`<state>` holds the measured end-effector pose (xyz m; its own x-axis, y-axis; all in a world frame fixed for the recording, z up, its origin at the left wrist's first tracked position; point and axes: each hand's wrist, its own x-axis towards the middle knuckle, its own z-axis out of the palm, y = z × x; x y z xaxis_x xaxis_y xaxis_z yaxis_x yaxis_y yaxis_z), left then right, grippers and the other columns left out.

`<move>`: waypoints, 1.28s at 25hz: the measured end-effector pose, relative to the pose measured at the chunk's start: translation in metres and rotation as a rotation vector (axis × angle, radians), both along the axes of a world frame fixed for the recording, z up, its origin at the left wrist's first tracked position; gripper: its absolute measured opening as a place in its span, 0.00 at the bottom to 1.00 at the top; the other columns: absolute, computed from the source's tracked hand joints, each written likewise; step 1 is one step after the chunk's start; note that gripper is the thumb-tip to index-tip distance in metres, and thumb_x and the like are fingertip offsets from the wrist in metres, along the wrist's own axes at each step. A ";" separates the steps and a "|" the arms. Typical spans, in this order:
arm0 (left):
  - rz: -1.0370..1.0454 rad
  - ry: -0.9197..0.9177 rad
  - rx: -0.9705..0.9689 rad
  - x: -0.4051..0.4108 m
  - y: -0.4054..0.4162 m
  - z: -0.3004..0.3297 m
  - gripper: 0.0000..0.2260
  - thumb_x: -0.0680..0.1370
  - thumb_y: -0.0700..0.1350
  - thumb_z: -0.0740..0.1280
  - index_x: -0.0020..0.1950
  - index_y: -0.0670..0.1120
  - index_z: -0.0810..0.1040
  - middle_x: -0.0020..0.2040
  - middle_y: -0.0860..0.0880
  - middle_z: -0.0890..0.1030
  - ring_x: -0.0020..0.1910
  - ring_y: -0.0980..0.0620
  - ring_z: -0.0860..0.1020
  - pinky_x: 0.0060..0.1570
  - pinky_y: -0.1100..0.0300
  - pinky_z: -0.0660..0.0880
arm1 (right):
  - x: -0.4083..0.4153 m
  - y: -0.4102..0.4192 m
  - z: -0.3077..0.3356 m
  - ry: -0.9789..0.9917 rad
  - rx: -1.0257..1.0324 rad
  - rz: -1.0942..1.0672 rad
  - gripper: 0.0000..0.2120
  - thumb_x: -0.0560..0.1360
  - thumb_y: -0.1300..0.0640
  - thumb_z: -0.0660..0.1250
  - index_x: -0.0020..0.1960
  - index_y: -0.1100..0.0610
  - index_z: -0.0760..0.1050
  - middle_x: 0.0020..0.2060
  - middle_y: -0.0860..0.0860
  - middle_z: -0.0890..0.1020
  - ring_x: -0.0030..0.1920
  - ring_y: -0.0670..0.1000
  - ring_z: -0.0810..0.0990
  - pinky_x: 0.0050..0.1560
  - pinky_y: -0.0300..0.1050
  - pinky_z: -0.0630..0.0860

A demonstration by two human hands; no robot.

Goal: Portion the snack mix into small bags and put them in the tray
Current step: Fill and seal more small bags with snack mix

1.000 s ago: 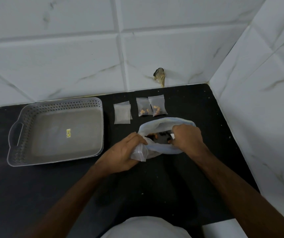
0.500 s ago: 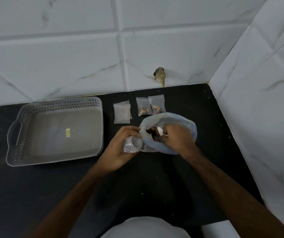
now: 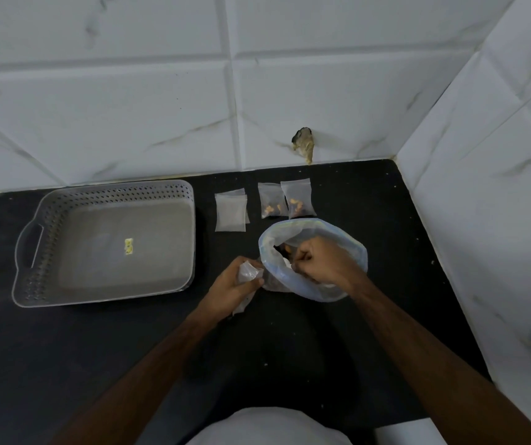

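Note:
A large clear bag of snack mix (image 3: 347,248) lies open on the black counter. My right hand (image 3: 318,260) reaches into its mouth with fingers pinched; what they hold is hidden. Just left of it, my left hand (image 3: 235,284) grips a small clear bag (image 3: 247,272). Behind the big bag lie two small filled bags (image 3: 272,203) (image 3: 299,202) side by side. A small stack of empty bags (image 3: 230,213) lies left of them. The grey perforated tray (image 3: 29,248) sits at the left with nothing but a small sticker in it.
White tiled walls close off the back and the right side of the counter (image 3: 65,364). A chipped spot (image 3: 304,146) marks the back wall above the filled bags. The counter's front edge lies near my body.
My left hand has pulled the small bag left, off the big bag's rim. My right hand has gone deeper into the big bag, whose mouth now stands wider open.

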<state>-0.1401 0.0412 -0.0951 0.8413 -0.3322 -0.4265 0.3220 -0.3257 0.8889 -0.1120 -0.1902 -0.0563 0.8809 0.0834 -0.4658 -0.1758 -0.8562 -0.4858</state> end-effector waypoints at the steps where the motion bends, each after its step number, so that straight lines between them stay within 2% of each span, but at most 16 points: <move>1: -0.020 0.007 0.012 0.001 0.000 -0.001 0.12 0.79 0.44 0.72 0.61 0.52 0.77 0.56 0.51 0.83 0.55 0.56 0.82 0.53 0.59 0.77 | -0.002 -0.002 -0.001 0.008 0.058 -0.026 0.05 0.77 0.56 0.68 0.43 0.55 0.80 0.32 0.46 0.78 0.33 0.44 0.76 0.39 0.39 0.74; 3: -0.061 0.014 0.027 0.000 0.002 -0.001 0.13 0.79 0.44 0.72 0.62 0.52 0.76 0.57 0.51 0.82 0.56 0.56 0.81 0.55 0.58 0.77 | -0.003 -0.011 -0.005 0.017 0.134 -0.073 0.04 0.74 0.53 0.70 0.41 0.48 0.81 0.33 0.46 0.80 0.34 0.47 0.78 0.39 0.41 0.75; 5: -0.079 -0.005 0.039 -0.002 0.002 -0.004 0.14 0.79 0.45 0.72 0.63 0.52 0.76 0.58 0.51 0.82 0.57 0.54 0.81 0.58 0.55 0.78 | 0.000 -0.001 -0.008 0.013 0.152 -0.144 0.09 0.65 0.36 0.75 0.37 0.38 0.78 0.33 0.45 0.81 0.37 0.49 0.80 0.40 0.45 0.77; 6: -0.082 -0.018 0.044 -0.003 0.001 -0.004 0.15 0.78 0.46 0.73 0.63 0.52 0.76 0.58 0.51 0.82 0.57 0.54 0.81 0.58 0.54 0.78 | 0.004 -0.003 -0.021 -0.115 0.140 -0.238 0.15 0.61 0.27 0.71 0.40 0.35 0.78 0.36 0.48 0.83 0.39 0.50 0.82 0.41 0.47 0.78; 7: -0.081 -0.026 0.045 -0.004 0.001 -0.005 0.16 0.77 0.48 0.73 0.63 0.52 0.76 0.58 0.52 0.82 0.56 0.54 0.81 0.58 0.53 0.78 | 0.002 -0.012 -0.034 -0.315 0.108 -0.296 0.20 0.64 0.26 0.67 0.49 0.36 0.79 0.43 0.52 0.84 0.44 0.50 0.83 0.45 0.49 0.79; 8: -0.078 -0.032 0.048 -0.005 0.002 -0.005 0.17 0.75 0.52 0.73 0.63 0.53 0.77 0.57 0.52 0.83 0.56 0.54 0.82 0.58 0.53 0.78 | 0.005 -0.007 -0.046 -0.523 0.285 -0.444 0.22 0.70 0.35 0.71 0.60 0.44 0.77 0.49 0.55 0.84 0.49 0.48 0.84 0.53 0.48 0.78; 9: -0.078 -0.030 0.055 -0.007 0.002 -0.006 0.19 0.73 0.54 0.73 0.63 0.54 0.77 0.57 0.53 0.83 0.57 0.54 0.82 0.58 0.52 0.79 | 0.009 -0.005 -0.048 -0.619 0.335 -0.439 0.23 0.71 0.47 0.73 0.62 0.56 0.74 0.47 0.58 0.84 0.47 0.47 0.84 0.55 0.45 0.77; 10: -0.086 -0.032 0.066 -0.008 0.002 -0.005 0.20 0.73 0.55 0.73 0.64 0.55 0.77 0.58 0.53 0.83 0.57 0.55 0.82 0.59 0.52 0.79 | 0.005 -0.006 -0.022 -0.191 0.186 -0.577 0.19 0.70 0.54 0.72 0.58 0.61 0.75 0.41 0.57 0.85 0.41 0.46 0.84 0.52 0.42 0.78; 11: -0.097 -0.040 0.076 -0.009 0.001 -0.005 0.20 0.74 0.53 0.73 0.65 0.55 0.76 0.59 0.54 0.82 0.58 0.56 0.81 0.60 0.52 0.78 | -0.005 0.000 -0.006 0.121 0.069 -0.443 0.13 0.73 0.57 0.71 0.55 0.61 0.77 0.37 0.55 0.84 0.36 0.47 0.83 0.46 0.42 0.80; 13: -0.107 -0.054 0.096 -0.010 0.000 -0.004 0.20 0.77 0.48 0.74 0.68 0.55 0.75 0.61 0.56 0.81 0.61 0.58 0.79 0.63 0.54 0.76 | 0.004 0.003 0.007 0.360 0.247 -0.237 0.07 0.80 0.60 0.65 0.54 0.58 0.81 0.34 0.52 0.82 0.31 0.46 0.80 0.34 0.41 0.78; 15: -0.114 -0.075 0.128 -0.009 0.000 -0.001 0.20 0.78 0.46 0.73 0.69 0.54 0.74 0.63 0.56 0.79 0.61 0.61 0.77 0.63 0.57 0.75 | 0.000 -0.002 0.007 0.312 0.356 -0.301 0.08 0.81 0.63 0.64 0.55 0.59 0.81 0.36 0.52 0.82 0.30 0.45 0.79 0.31 0.37 0.74; 18: -0.123 -0.111 0.152 -0.010 0.003 0.001 0.20 0.78 0.46 0.73 0.69 0.54 0.73 0.64 0.55 0.77 0.61 0.64 0.76 0.63 0.61 0.74 | -0.010 0.002 0.012 0.331 0.394 -0.352 0.09 0.82 0.63 0.63 0.53 0.58 0.81 0.39 0.54 0.84 0.35 0.46 0.81 0.34 0.37 0.77; 21: -0.100 -0.167 0.139 -0.012 0.009 0.007 0.16 0.77 0.46 0.73 0.63 0.55 0.76 0.62 0.55 0.79 0.61 0.59 0.78 0.62 0.57 0.76 | -0.016 -0.013 0.029 0.276 0.457 -0.417 0.07 0.82 0.64 0.62 0.52 0.60 0.80 0.39 0.57 0.83 0.36 0.49 0.80 0.37 0.41 0.79; 25: -0.072 -0.253 0.069 -0.013 0.014 0.029 0.15 0.78 0.44 0.73 0.62 0.52 0.76 0.58 0.55 0.80 0.56 0.56 0.81 0.53 0.61 0.79 | -0.032 -0.026 0.053 0.191 0.467 -0.435 0.07 0.81 0.65 0.63 0.54 0.61 0.79 0.40 0.57 0.83 0.35 0.48 0.80 0.32 0.37 0.78; 29: -0.076 -0.345 0.016 -0.009 0.007 0.055 0.20 0.78 0.43 0.73 0.67 0.51 0.72 0.58 0.55 0.79 0.53 0.57 0.81 0.45 0.64 0.79 | -0.044 -0.044 0.069 0.176 0.543 -0.471 0.07 0.81 0.65 0.63 0.54 0.61 0.80 0.40 0.56 0.84 0.34 0.47 0.80 0.35 0.38 0.78; 32: -0.107 -0.405 -0.003 -0.001 -0.004 0.063 0.25 0.77 0.45 0.75 0.70 0.52 0.69 0.63 0.54 0.78 0.61 0.56 0.80 0.56 0.58 0.80 | -0.051 -0.055 0.076 0.167 0.618 -0.502 0.08 0.81 0.65 0.64 0.55 0.60 0.81 0.41 0.57 0.84 0.36 0.48 0.80 0.38 0.41 0.78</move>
